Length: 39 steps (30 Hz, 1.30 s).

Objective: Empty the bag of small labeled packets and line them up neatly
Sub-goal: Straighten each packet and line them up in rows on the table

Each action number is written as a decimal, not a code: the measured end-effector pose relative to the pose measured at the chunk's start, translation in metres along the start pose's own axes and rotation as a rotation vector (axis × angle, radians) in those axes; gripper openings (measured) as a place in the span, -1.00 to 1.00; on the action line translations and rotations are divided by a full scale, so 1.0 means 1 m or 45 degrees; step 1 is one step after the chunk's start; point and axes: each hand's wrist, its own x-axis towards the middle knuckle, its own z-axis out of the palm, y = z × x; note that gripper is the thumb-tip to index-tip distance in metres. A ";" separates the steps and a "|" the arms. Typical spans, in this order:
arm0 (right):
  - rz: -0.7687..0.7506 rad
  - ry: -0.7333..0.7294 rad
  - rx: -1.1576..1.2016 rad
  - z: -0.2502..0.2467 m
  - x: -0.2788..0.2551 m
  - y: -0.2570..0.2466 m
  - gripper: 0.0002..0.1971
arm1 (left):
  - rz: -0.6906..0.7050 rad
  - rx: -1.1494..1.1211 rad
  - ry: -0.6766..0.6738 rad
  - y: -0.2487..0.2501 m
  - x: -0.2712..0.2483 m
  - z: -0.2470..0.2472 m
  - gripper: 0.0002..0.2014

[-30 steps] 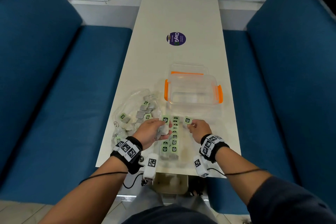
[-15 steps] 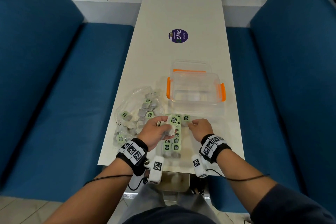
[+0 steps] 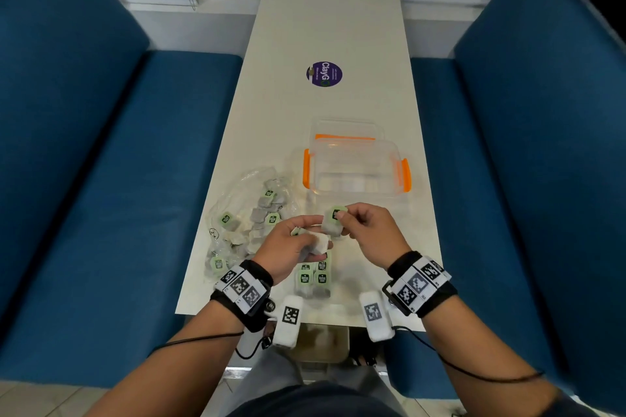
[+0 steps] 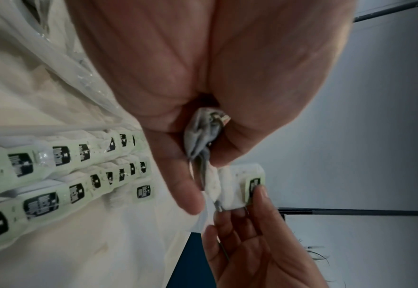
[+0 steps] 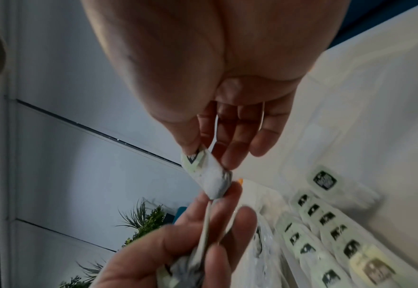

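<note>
- Packets look light, soft and pillowy, with a stiffer green label at one end; I judge the label end the surest place to pinch, since the pouch body crumples.
- Right hand (image 3: 371,234) pinches one packet (image 3: 333,222) between thumb and fingertips (image 5: 230,155), label under the thumb, lifted above the table (image 3: 325,27).
- Left hand (image 3: 291,247) is curled round a small bunch of packets (image 4: 204,134), squashed in the palm; one of them reaches up to touch the pinched packet, so the two may cling and need a gentle pull.
- Lined-up packets (image 3: 313,276) lie in two rows below and nearer the wrists than both sets of fingers, labels up.
- Clear bag (image 3: 247,213), outward of the left fingers, still holds many loose packets, so I judge the job well short of done.
- Clear plastic box (image 3: 355,166) with orange clasps stands beyond the fingertips; what it holds I cannot tell.
</note>
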 end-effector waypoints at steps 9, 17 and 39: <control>-0.021 -0.086 -0.007 -0.016 -0.002 -0.009 -0.86 | 0.122 0.340 0.088 0.018 0.003 -0.004 -0.80; -0.134 -0.071 -0.005 -0.021 -0.012 -0.025 -0.91 | 0.489 0.617 -0.019 0.040 -0.001 0.010 -0.95; -0.119 -0.174 0.090 -0.048 -0.009 -0.046 -0.77 | 0.409 0.802 -0.286 0.067 -0.010 0.002 -0.79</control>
